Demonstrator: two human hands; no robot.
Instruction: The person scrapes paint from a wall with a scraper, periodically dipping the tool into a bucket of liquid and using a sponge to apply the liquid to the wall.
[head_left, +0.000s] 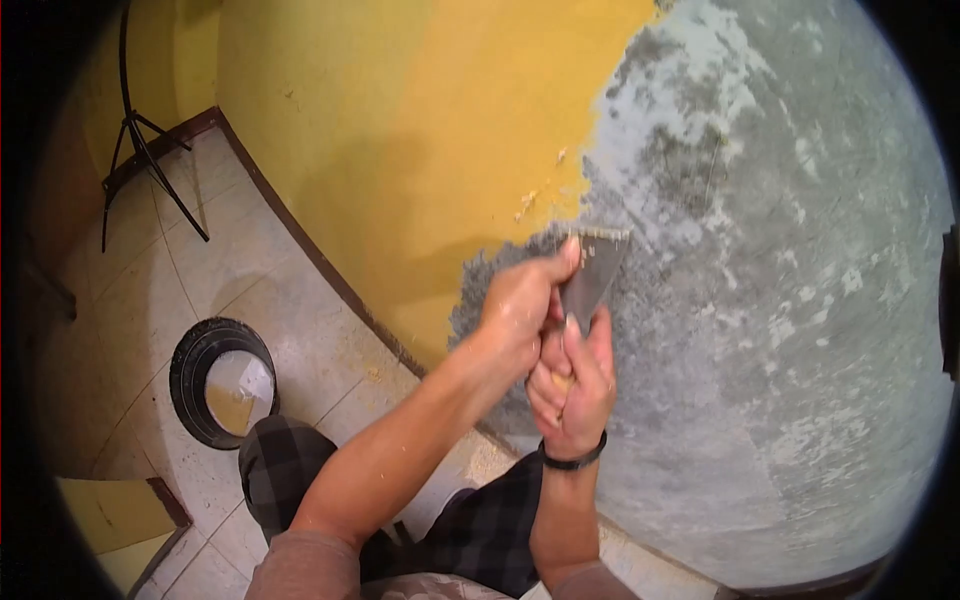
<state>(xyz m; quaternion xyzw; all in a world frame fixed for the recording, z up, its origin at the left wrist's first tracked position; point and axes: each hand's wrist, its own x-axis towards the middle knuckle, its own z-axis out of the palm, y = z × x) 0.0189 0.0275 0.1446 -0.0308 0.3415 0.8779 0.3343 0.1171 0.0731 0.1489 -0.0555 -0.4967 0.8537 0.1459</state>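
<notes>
A metal scraper (590, 280) with pale residue along its wide top edge is held up before the wall. My right hand (578, 385), with a black band at the wrist, is wrapped round its yellowish handle. My left hand (522, 305) grips the left side of the blade, its thumb lying near the top corner. Behind the scraper, yellow paint (400, 130) meets bare grey wall (740, 330) along a ragged edge. Small peeled flakes (525, 203) cling to the paint left of the blade.
A black bucket (183, 385) holding pale material stands on the tiled floor at the left. Black tripod legs (145, 150) rise in the upper left corner. Dark skirting (300, 240) runs along the wall's foot. Crumbs (490, 462) lie beside my bent knees.
</notes>
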